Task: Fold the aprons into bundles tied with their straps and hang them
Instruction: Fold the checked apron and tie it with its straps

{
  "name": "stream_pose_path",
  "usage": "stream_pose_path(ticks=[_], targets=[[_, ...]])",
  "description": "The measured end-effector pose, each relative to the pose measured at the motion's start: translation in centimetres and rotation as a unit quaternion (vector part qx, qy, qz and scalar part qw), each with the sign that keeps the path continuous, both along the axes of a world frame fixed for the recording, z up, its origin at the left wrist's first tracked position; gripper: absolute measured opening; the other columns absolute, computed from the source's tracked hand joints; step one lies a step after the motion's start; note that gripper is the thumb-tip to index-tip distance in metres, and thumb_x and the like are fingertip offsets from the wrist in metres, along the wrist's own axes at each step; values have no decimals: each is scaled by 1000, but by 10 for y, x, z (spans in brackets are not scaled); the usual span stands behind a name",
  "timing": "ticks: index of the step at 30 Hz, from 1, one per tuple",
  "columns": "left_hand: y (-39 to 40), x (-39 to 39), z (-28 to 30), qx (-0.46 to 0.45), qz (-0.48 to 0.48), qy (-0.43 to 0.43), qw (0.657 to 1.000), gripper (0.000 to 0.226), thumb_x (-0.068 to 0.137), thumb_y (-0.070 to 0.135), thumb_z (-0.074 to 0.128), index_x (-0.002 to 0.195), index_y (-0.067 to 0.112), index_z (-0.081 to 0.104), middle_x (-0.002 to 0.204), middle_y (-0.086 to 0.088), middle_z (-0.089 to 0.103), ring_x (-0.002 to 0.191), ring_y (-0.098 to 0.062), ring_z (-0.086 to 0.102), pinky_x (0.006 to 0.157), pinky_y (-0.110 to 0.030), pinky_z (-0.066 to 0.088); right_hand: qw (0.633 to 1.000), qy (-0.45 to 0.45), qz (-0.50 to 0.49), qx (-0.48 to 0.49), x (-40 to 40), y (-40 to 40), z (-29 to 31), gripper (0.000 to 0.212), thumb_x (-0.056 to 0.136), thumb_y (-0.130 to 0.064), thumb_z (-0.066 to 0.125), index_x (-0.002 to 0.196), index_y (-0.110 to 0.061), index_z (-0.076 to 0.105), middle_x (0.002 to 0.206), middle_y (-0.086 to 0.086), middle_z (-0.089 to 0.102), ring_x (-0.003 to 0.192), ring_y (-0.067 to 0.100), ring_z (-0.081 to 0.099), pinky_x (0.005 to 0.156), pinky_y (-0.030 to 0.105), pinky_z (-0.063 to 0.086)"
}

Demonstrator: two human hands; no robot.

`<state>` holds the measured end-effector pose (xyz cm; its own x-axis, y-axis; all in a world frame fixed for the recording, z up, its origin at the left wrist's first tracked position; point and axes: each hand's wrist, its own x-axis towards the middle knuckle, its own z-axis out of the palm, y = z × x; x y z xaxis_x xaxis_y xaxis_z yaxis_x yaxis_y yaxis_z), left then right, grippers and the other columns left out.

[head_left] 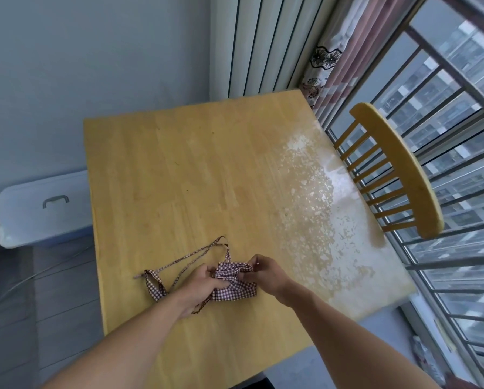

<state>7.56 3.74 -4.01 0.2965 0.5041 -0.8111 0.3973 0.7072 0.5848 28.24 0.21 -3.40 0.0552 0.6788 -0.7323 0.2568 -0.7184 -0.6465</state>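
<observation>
A red-and-white checked apron (pixel 235 290) lies folded into a small bundle near the front of the wooden table (pixel 196 169). My left hand (pixel 204 282) grips the bundle's left side. My right hand (pixel 266 269) pinches its upper right corner. The apron's straps (pixel 179 262) trail loose to the left across the tabletop, one looping up toward the table's middle, another curled into a short fold at the far left.
A wooden chair (pixel 397 169) stands at the table's right side against a railed window (pixel 454 136). A white lidded bin (pixel 44 206) sits left of the table. Curtains (pixel 327 51) hang behind the far corner. The right part of the tabletop is worn and pale.
</observation>
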Motion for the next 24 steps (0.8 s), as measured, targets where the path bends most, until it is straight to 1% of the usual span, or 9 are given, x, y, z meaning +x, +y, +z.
stream_pose_path(ticks=[3, 5, 7, 10, 13, 16, 19, 22, 24], targets=[[-10, -9, 4, -14, 31, -46, 998, 40, 83, 34, 83, 114, 28, 58, 112, 8, 69, 103, -6, 61, 74, -18, 44, 997, -32, 65, 26, -4, -4, 7, 39, 70, -41, 86, 86, -20, 57, 86, 1, 70, 83, 14, 64, 71, 34, 46], [-16, -10, 11, 7, 62, -53, 997, 18, 90, 36, 75, 102, 29, 65, 102, 11, 73, 100, -6, 65, 73, -18, 46, 993, -63, 88, 55, -10, -7, 11, 32, 79, -35, 85, 86, -22, 56, 88, 0, 70, 81, 12, 64, 69, 36, 50], [-19, -12, 14, 35, 89, -44, 994, 12, 93, 35, 71, 101, 27, 66, 100, 9, 75, 100, -10, 67, 72, -20, 48, 991, -72, 86, 69, -16, -9, 18, 33, 79, -34, 85, 87, -22, 56, 95, 5, 74, 85, 16, 68, 75, 42, 55], [-18, -16, 31, 73, 85, -41, 993, 10, 95, 32, 70, 99, 28, 62, 97, 8, 72, 92, -6, 66, 68, -18, 46, 997, -19, 51, 59, -24, -12, 33, 49, 71, -44, 88, 103, -21, 60, 103, 8, 75, 95, 23, 73, 83, 48, 59], [-16, -25, 42, 116, 17, -30, 993, 25, 90, 40, 76, 107, 24, 69, 103, 4, 78, 96, -10, 73, 73, -17, 51, 998, 13, 51, 36, -32, -16, 58, 64, 75, -60, 81, 123, -21, 64, 110, 0, 74, 99, 12, 72, 80, 29, 60], [-23, -24, 59, 118, -24, -65, 991, 23, 92, 31, 75, 111, 18, 72, 102, 1, 80, 96, -15, 75, 82, -28, 58, 996, -20, 11, 86, -44, -25, 81, 43, 86, -57, 72, 109, -20, 74, 104, -5, 75, 94, 8, 70, 80, 29, 59], [-30, -16, 74, 132, -49, -73, 987, 18, 94, 26, 73, 107, 14, 73, 93, 3, 80, 87, -12, 76, 72, -23, 55, 989, -65, -14, 131, -50, -26, 96, 20, 93, -35, 70, 94, -17, 77, 95, -2, 76, 89, 9, 68, 80, 33, 54], [-33, -7, 90, 163, -44, -57, 984, 17, 92, 31, 74, 98, 15, 76, 87, 2, 80, 84, -13, 76, 69, -25, 55, 988, -60, -18, 143, -48, -27, 113, 16, 95, -24, 65, 93, -12, 75, 95, -1, 74, 90, 11, 65, 84, 33, 51], [-34, 0, 105, 180, -31, -58, 981, 17, 94, 29, 73, 98, 13, 76, 82, 4, 79, 76, -5, 74, 61, -19, 52, 988, -50, -22, 142, -43, -28, 123, 14, 96, -23, 62, 92, -13, 71, 92, -3, 70, 89, 11, 62, 83, 31, 48]])
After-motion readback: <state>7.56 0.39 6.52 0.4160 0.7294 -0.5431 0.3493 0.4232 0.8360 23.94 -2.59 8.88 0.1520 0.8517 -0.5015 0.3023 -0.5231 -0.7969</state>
